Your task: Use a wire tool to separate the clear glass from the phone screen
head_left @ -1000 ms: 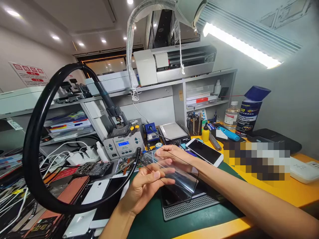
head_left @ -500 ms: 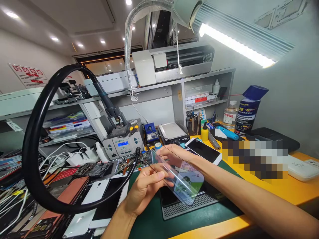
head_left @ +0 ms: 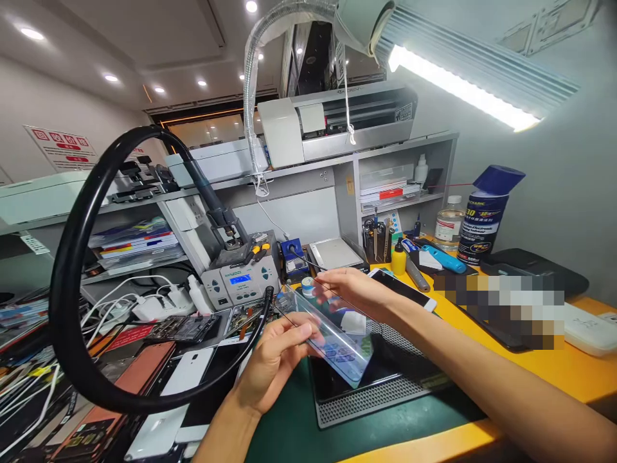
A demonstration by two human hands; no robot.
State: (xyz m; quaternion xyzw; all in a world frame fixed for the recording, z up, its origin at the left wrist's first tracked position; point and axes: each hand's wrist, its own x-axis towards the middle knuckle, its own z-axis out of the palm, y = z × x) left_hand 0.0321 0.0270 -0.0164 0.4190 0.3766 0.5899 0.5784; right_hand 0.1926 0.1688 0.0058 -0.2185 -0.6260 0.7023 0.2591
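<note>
Both my hands hold a clear, phone-sized plastic film [head_left: 332, 344] above the bench. My left hand [head_left: 272, 363] pinches its near left edge with the fingertips. My right hand [head_left: 354, 289] grips its far upper edge. The film is tilted, its lower right corner hanging just over a dark phone screen [head_left: 380, 370] that lies on a grey ribbed mat [head_left: 366, 402]. A thin wire runs across the film between my hands.
A green mat [head_left: 289, 431] covers the yellow bench [head_left: 544, 370]. A thick black hose [head_left: 72, 276] loops at left, above phone parts and covers. A rework station [head_left: 238, 280], a white phone [head_left: 405, 289], a blue-capped can [head_left: 484, 215] and bottles stand behind. A lamp [head_left: 463, 87] hangs overhead.
Both hands have tilted and turned the film, lifting its far end and swinging it left. It now reflects blue and white instead of looking dark and clear.
</note>
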